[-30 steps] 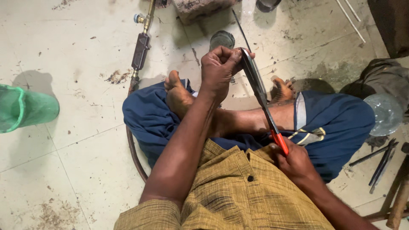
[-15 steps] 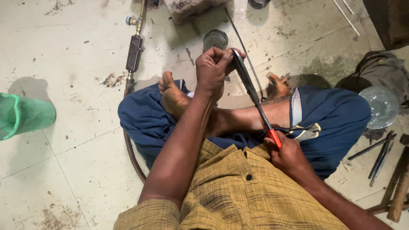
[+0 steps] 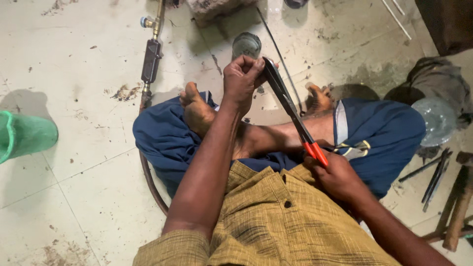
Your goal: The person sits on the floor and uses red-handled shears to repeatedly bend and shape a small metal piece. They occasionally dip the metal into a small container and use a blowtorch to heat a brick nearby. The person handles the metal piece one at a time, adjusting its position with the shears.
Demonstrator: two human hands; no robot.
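I sit cross-legged on a pale tiled floor. My right hand (image 3: 337, 175) grips the red handles of long dark shears (image 3: 288, 106) near my lap. The blades reach up and away to my left hand (image 3: 242, 79). That hand is closed around something small at the blade tips, above my bare foot (image 3: 197, 111); the piece itself is hidden by my fingers. A thin dark wire (image 3: 281, 54) runs from the blade tips toward the top of the view.
A gas torch with brass valve (image 3: 150, 54) and a brown hose (image 3: 150, 184) lies at left. A green container (image 3: 24, 135) sits at far left. A small round tin (image 3: 246, 44) is ahead. Metal rods (image 3: 433, 177), a glass bowl (image 3: 437, 120) and wooden-handled tools (image 3: 458, 207) lie at right.
Both hands and the shears stay in nearly the same pose; my left hand's grip at the blade tips has shifted slightly. The view has drifted a little.
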